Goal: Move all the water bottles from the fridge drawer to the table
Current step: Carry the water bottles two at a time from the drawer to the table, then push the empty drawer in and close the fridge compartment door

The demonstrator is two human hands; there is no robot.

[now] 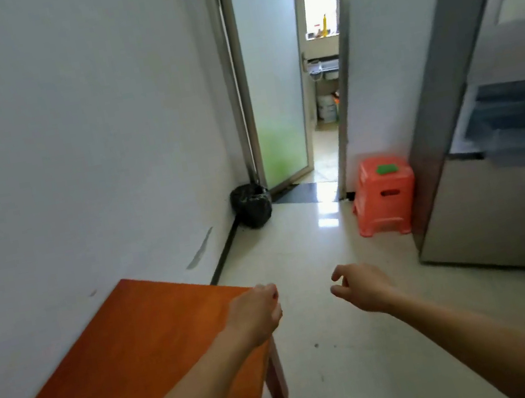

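Empty hands (305, 299) over table (134, 352) corner; stool (384, 196) beside fridge (502, 186).

I'm seeing no readable text, labels, brands or numbers anywhere; everything's reading too blurred or plain to make out.

**Room layout from the wearer's view**

A table (134, 352) is standing at lower left, against the left wall. A fridge (496, 194) is standing at right, its drawer (515, 118) sitting pulled open. A stool (384, 196) is sitting just left of the fridge, beside a doorway (311, 86) straight ahead. A bag (251, 204) is resting on the floor in the far corner, left of the doorway. Two empty hands, left (256, 314) and right (363, 289), are reaching forward between table and fridge.
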